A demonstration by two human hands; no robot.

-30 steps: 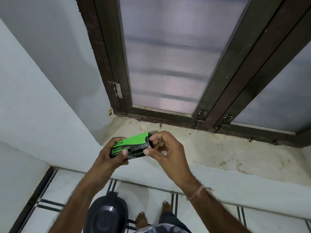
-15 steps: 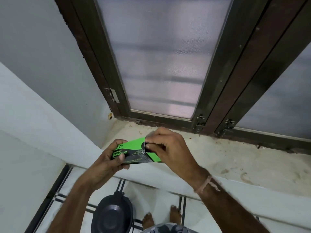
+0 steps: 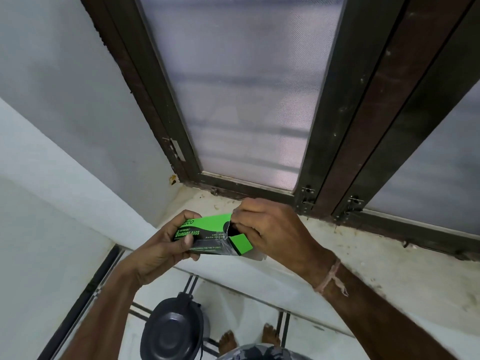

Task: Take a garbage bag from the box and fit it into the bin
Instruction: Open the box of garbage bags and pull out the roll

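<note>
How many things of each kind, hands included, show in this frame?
garbage bag box: 1
bin: 1
hands: 2, left hand, right hand
bare feet: 2
total: 6

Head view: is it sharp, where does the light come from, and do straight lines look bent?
In the head view, soft daylight comes through the frosted window, with no hard shadows or glare; the box print is sharp enough to read partly; the wide lens splays the window frame outward.
</note>
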